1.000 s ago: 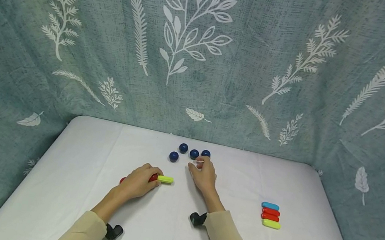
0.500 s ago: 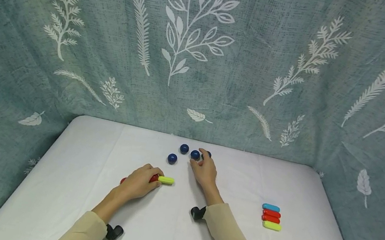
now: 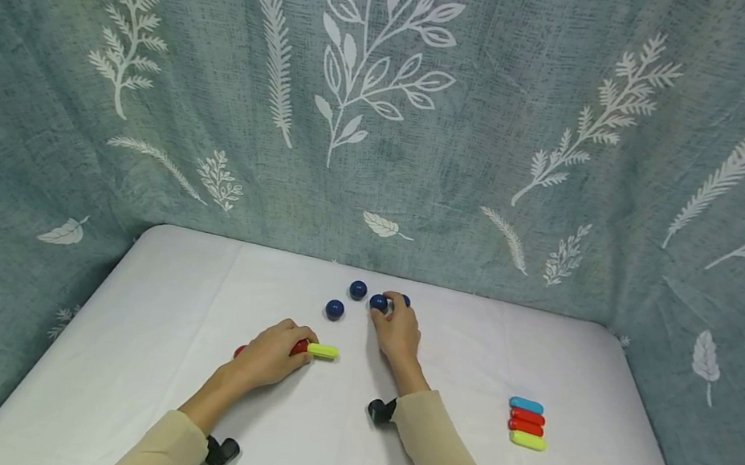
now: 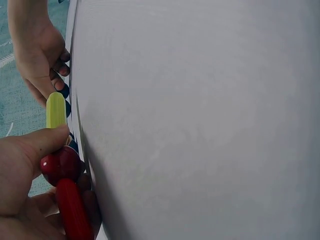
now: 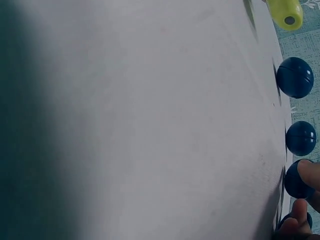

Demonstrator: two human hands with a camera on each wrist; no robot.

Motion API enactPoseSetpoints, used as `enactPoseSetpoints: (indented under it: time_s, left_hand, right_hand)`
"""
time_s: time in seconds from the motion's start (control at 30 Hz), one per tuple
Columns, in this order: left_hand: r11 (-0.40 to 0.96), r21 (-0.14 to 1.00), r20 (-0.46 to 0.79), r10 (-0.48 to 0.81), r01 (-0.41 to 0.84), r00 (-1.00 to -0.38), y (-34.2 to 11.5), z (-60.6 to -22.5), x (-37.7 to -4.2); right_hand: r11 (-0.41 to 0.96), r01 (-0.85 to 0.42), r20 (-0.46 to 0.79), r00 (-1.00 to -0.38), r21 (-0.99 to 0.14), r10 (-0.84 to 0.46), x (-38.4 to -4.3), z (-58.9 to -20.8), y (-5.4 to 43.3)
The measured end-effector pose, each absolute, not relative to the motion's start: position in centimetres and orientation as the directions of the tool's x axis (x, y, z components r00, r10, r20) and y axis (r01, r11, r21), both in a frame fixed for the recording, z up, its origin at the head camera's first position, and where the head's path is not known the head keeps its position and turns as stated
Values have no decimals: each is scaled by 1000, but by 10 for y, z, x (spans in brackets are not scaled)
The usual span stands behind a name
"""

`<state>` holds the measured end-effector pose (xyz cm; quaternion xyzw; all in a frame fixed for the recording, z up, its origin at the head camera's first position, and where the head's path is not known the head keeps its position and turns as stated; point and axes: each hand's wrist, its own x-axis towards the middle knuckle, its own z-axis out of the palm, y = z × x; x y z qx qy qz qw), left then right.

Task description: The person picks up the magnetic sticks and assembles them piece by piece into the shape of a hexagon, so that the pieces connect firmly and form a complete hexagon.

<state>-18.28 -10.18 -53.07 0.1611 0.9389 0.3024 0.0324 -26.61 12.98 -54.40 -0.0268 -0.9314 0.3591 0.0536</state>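
My left hand (image 3: 276,354) grips a joined toy piece. In the left wrist view it shows a yellow rod (image 4: 56,111), a dark red ball (image 4: 61,165) and a red rod (image 4: 74,210) in line. Another red ball (image 3: 240,351) peeks out behind that hand in the head view. Farther back, my right hand (image 3: 397,336) pinches a blue ball (image 3: 378,303) that rests on the table, its thumb lying against the ball in the right wrist view. A second blue ball (image 3: 405,301) is partly hidden behind the fingers.
Two more blue balls, one at the back (image 3: 357,290) and one nearer (image 3: 334,309), lie left of the right hand. At the right, blue (image 3: 527,405), red (image 3: 527,422) and yellow (image 3: 528,441) rods lie stacked side by side. A patterned curtain (image 3: 221,78) borders the white table (image 3: 438,462).
My right hand has reached slightly forward and its fingers have closed in on a blue ball. The nearest blue ball has rolled a little toward me. The left hand holds still.
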Motion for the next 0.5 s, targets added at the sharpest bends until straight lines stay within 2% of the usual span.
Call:
enactPoseSetpoints:
  time_s: [0.23,0.5]
  left_hand:
    - [764,581,35,321,280,-947,-101,-531,-183]
    - [766,582,24,318,272,-948,-101,-532,-184]
  right_hand:
    - [701,-24,86,-995,-713,54,-258,-541,136]
    - [687,-91,89,-995,-721,-38,-231,-538,145]
